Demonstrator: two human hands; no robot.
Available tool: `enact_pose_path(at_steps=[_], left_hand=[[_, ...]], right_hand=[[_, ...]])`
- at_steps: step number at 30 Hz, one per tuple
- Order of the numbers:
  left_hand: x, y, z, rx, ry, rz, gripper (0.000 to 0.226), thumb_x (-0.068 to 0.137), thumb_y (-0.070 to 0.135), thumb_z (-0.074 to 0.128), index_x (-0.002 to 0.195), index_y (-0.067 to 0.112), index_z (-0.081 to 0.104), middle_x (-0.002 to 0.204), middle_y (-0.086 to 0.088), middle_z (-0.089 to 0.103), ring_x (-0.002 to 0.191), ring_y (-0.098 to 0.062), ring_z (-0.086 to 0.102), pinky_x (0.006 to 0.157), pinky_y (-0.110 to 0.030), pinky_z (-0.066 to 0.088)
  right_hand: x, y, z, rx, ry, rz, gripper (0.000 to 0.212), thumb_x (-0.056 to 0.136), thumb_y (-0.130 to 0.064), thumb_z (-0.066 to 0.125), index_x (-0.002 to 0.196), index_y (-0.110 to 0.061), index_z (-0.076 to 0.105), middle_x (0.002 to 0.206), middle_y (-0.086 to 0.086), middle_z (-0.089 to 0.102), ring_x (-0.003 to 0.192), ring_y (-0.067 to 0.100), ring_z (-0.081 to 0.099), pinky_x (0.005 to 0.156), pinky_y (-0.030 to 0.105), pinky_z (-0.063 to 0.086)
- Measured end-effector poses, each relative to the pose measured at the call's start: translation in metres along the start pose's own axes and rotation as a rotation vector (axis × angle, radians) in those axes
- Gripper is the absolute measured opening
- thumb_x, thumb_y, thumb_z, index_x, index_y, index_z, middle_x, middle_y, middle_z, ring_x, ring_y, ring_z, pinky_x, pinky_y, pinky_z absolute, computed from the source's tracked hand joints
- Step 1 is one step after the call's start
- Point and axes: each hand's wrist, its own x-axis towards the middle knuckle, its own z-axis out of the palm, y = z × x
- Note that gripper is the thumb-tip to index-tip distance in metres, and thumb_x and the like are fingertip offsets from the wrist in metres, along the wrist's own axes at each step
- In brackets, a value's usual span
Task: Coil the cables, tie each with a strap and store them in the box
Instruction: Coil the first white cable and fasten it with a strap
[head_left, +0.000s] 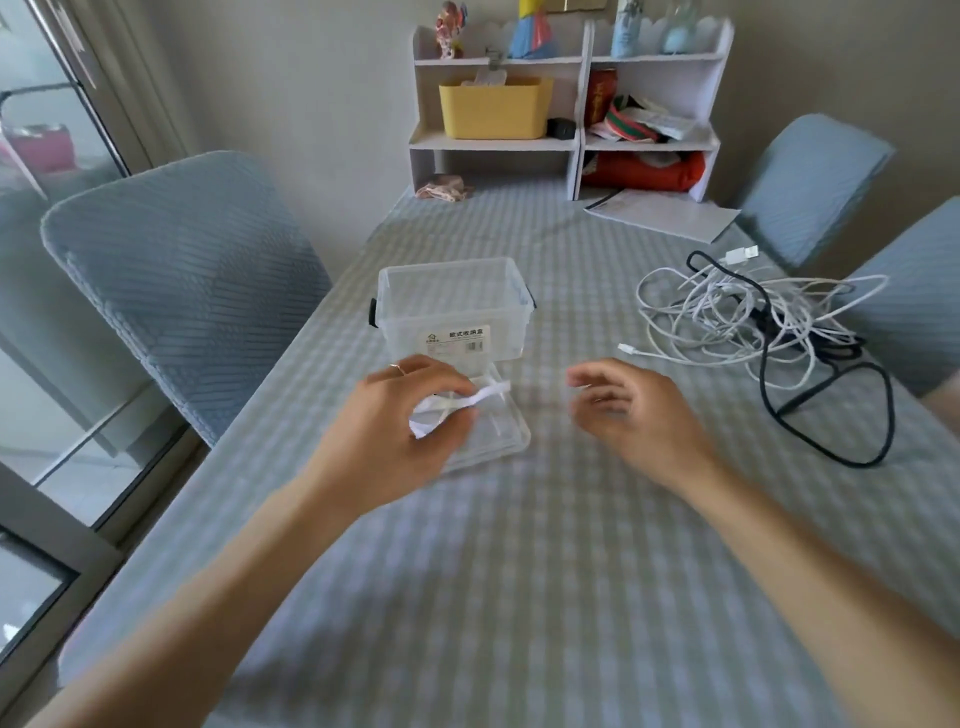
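Observation:
A clear plastic box (454, 306) with a white label stands open on the checked tablecloth. Its clear lid (498, 436) lies flat just in front of it. My left hand (400, 421) hovers over the lid and grips a bunch of white straps (467, 402). My right hand (628, 410) hangs to the right of the lid with loosely curled fingers and holds nothing. At the right of the table lies a tangle of white cables (737, 317) mixed with a black cable (831, 400); a white plug end (628, 349) points toward my right hand.
A white shelf unit (566, 104) with a yellow bin (493, 106) stands at the table's far end, with papers (665, 213) beside it. Blue-grey chairs stand at the left (182, 291) and right (815, 187). A glass door runs along the left.

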Motion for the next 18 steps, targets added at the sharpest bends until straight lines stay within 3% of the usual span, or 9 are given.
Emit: enact_pose_path(at_steps=[2, 3, 6, 10, 14, 18], left_hand=[[0.015, 0.017, 0.014, -0.059, -0.057, 0.017, 0.010, 0.085, 0.026, 0.068, 0.091, 0.021, 0.075, 0.090, 0.018, 0.070, 0.091, 0.006, 0.063, 0.080, -0.006, 0.041], [0.023, 0.023, 0.025, -0.088, -0.098, 0.017, 0.006, 0.086, 0.022, 0.070, 0.088, 0.020, 0.075, 0.087, 0.018, 0.071, 0.089, 0.005, 0.064, 0.078, -0.006, 0.042], [0.052, 0.040, 0.065, -0.173, -0.219, -0.063, 0.005, 0.088, 0.018, 0.071, 0.086, 0.018, 0.075, 0.083, 0.014, 0.073, 0.083, 0.001, 0.067, 0.079, -0.016, 0.050], [0.086, 0.051, 0.121, -0.191, -0.213, -0.072, 0.006, 0.087, 0.014, 0.070, 0.086, 0.014, 0.076, 0.081, 0.009, 0.073, 0.077, 0.004, 0.064, 0.080, -0.019, 0.050], [0.107, 0.070, 0.162, -0.165, -0.201, 0.015, 0.013, 0.085, 0.007, 0.070, 0.097, 0.012, 0.075, 0.094, -0.001, 0.074, 0.085, -0.009, 0.064, 0.075, -0.002, 0.038], [0.114, 0.075, 0.197, -0.178, -0.193, 0.073, 0.034, 0.083, 0.004, 0.067, 0.116, 0.012, 0.070, 0.112, -0.010, 0.067, 0.102, -0.028, 0.064, 0.086, -0.018, 0.042]], right_hand=[[-0.008, 0.007, -0.018, -0.072, 0.107, -0.012, 0.020, 0.086, -0.007, 0.072, 0.099, -0.022, 0.071, 0.096, -0.010, 0.073, 0.083, -0.002, 0.067, 0.078, 0.014, 0.051], [-0.012, 0.011, -0.028, -0.103, 0.157, -0.013, 0.016, 0.086, -0.007, 0.072, 0.095, -0.021, 0.073, 0.091, -0.010, 0.074, 0.080, -0.001, 0.067, 0.076, 0.013, 0.051], [-0.027, 0.028, -0.060, -0.172, 0.288, -0.008, 0.010, 0.085, -0.007, 0.072, 0.088, -0.017, 0.074, 0.079, -0.011, 0.072, 0.072, 0.001, 0.066, 0.072, 0.016, 0.052], [-0.041, 0.049, -0.089, -0.215, 0.416, 0.041, 0.016, 0.085, -0.004, 0.071, 0.081, -0.019, 0.070, 0.069, -0.012, 0.067, 0.065, 0.000, 0.061, 0.066, 0.014, 0.047], [-0.039, 0.056, -0.104, -0.200, 0.565, 0.069, 0.013, 0.084, -0.007, 0.071, 0.079, -0.019, 0.071, 0.069, -0.007, 0.069, 0.066, 0.005, 0.063, 0.068, 0.023, 0.050], [-0.042, 0.056, -0.114, -0.307, 0.707, -0.001, 0.009, 0.083, -0.006, 0.068, 0.087, -0.014, 0.072, 0.075, -0.004, 0.068, 0.068, 0.009, 0.063, 0.067, 0.019, 0.050]])
